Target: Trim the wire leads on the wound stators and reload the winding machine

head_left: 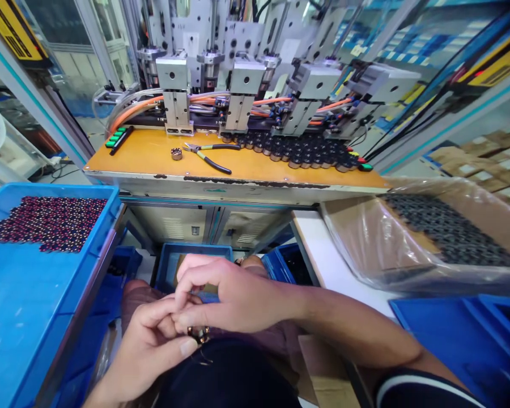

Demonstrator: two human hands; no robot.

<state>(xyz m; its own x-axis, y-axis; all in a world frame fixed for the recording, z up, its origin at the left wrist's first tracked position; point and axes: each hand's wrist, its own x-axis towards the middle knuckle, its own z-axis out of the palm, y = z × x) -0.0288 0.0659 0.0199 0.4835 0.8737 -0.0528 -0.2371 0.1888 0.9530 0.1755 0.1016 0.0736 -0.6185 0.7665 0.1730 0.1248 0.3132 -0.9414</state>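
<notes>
My left hand point(153, 340) and my right hand point(225, 294) meet over my lap, both pinched on a small copper-wound coil part point(199, 333) held between the fingertips. A thin wire trails down from it. The right hand lies over the left, and its fingers curl down onto the part. Most of the part is hidden by the fingers.
A blue tray point(29, 294) at left holds several dark wound coils point(51, 222). On the orange machine bench point(153, 156) lie pliers point(208, 156), a small ring part point(177, 153) and rows of black parts point(306, 152). A plastic-lined carton point(429, 238) of black parts sits at right.
</notes>
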